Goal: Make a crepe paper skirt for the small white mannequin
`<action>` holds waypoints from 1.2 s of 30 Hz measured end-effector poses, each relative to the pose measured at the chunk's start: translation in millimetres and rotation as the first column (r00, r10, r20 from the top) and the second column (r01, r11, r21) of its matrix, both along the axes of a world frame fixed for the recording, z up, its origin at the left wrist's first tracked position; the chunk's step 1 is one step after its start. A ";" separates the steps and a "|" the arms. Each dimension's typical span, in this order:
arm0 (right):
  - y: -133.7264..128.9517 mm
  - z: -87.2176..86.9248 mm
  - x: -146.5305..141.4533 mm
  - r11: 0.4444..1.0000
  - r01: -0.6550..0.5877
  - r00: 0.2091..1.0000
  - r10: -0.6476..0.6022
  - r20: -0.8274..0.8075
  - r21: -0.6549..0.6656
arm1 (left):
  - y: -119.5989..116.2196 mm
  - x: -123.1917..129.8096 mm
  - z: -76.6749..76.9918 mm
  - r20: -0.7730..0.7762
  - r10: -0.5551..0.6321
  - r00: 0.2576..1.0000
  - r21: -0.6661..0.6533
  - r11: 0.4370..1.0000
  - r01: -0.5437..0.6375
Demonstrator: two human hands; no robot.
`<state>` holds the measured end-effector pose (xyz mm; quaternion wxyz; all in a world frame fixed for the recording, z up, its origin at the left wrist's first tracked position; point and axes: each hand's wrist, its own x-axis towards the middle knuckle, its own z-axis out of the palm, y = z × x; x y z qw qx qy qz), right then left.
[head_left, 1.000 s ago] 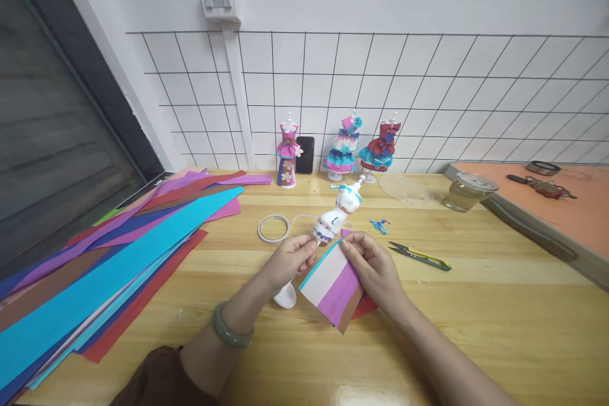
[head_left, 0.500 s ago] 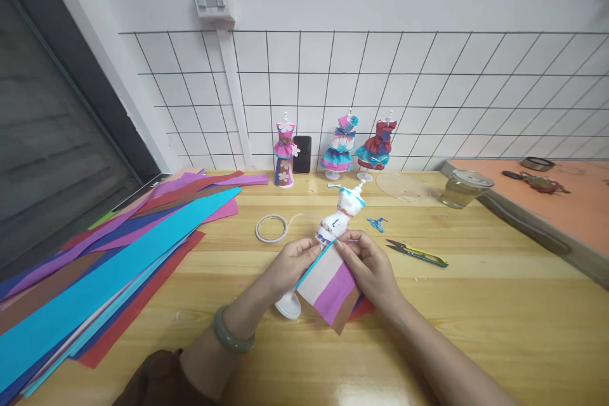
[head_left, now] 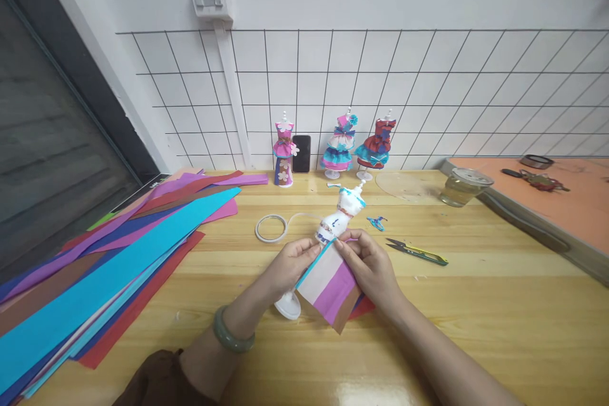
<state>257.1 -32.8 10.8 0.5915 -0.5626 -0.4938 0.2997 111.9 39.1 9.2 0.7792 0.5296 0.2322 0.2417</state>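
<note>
Well left of the white form (head_left: 351, 201), coloured strips (head_left: 143, 257) fan over the surface (head_left: 295, 361); the tape roll (head_left: 271, 240) lies nearer it. The left hand (head_left: 288, 266) pinches the blue edge of the striped sheet (head_left: 328, 279) at the form's lower end. The form leans, head up and to the right. Just below it, the right hand (head_left: 373, 263) grips that edge's upper end. I'd judge this as lining the edge up against the form; pressing it on would call for an even, taut edge and light fingers. Snips (head_left: 419, 252) lie right of the form.
</note>
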 end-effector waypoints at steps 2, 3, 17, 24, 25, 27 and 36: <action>-0.1 0.5 -0.2 1.000 0.009 1.000 -0.009 0.005 0.003 | -0.4 0.3 0.9 0.002 -0.003 1.000 -0.004 1.000 0.003; -0.1 0.6 -0.3 1.000 0.013 1.000 -0.013 0.007 0.001 | -0.6 0.4 1.3 0.003 -0.003 1.000 -0.008 1.000 0.003; 0.0 -3.2 2.4 1.000 0.011 0.999 -0.010 0.054 -0.020 | 0.2 -0.1 -0.3 0.044 0.001 0.999 -0.038 0.999 0.000; 0.4 -2.9 3.3 1.000 0.003 0.999 -0.003 0.049 -0.006 | -1.2 0.5 2.9 0.017 -0.001 1.000 -0.045 0.999 0.002; 0.3 -2.2 3.2 1.000 0.002 0.999 -0.002 0.042 -0.007 | -1.6 0.4 3.3 0.017 -0.004 1.000 -0.045 0.999 0.005; -0.1 -0.9 3.1 1.000 0.000 1.000 0.000 0.028 -0.012 | -2.4 0.0 3.6 0.021 -0.013 1.000 -0.040 0.999 0.014; -0.4 1.3 2.7 1.000 -0.012 1.000 0.012 -0.019 -0.003 | -3.0 -0.3 3.0 0.025 -0.025 0.999 -0.035 0.999 0.026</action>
